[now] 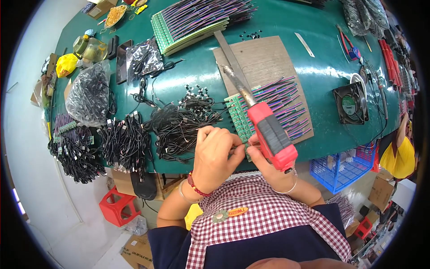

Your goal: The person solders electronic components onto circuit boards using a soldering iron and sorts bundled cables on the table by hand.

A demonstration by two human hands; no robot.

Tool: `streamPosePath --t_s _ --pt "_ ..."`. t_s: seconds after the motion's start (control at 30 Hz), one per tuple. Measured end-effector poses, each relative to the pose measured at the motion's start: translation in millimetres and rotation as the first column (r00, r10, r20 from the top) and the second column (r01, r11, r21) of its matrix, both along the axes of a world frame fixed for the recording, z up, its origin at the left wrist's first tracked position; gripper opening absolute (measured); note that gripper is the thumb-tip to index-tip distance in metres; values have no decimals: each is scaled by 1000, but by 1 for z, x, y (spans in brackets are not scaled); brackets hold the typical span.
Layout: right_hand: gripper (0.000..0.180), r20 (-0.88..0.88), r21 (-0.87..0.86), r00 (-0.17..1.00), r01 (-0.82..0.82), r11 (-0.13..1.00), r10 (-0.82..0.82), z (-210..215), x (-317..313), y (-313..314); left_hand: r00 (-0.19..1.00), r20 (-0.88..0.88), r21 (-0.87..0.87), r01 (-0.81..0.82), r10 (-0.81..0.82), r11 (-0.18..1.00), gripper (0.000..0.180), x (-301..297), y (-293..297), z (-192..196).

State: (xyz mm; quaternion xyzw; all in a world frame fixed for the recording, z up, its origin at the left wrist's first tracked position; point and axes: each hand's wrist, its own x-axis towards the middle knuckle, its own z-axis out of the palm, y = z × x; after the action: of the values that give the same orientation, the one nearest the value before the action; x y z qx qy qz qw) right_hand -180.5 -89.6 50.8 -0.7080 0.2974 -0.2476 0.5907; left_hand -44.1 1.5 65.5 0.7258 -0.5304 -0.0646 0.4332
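Observation:
My left hand (214, 150) is closed, thumb and index finger pinching what looks like the end of a thin black cable at the near left edge of a green circuit board panel (240, 117). Close beside it, my right hand (268, 172) has thumb and fingers drawn together by the same board edge; what they pinch is too small to make out. A red soldering gun (273, 134), its handle wrapped in black, covers part of that hand. Whether the hand bears it is hidden. Its metal barrel points away over the board. Purple-and-dark wires (286, 105) fan right from the panel.
The panel lies on a brown board (264, 54), with a flat metal bar (230, 56) across it. Black cables (183, 125) heap at left. Stacked wired panels (192, 27) stand behind. A black fan (350, 104) is at right, a blue crate (342, 168) below the edge.

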Motion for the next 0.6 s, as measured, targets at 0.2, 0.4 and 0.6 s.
streamPosePath --t_s 0.2,0.4,0.6 --pt "35 79 429 997 -53 902 21 26 7 -10 918 -379 6 127 -116 992 15 0 8 -4" --pt "39 188 594 982 -117 796 4 29 15 -20 684 -726 17 117 -68 993 9 1 10 -5" --pt "47 167 330 985 -103 938 49 22 7 -7 599 -800 47 36 16 998 11 -6 3 -5"
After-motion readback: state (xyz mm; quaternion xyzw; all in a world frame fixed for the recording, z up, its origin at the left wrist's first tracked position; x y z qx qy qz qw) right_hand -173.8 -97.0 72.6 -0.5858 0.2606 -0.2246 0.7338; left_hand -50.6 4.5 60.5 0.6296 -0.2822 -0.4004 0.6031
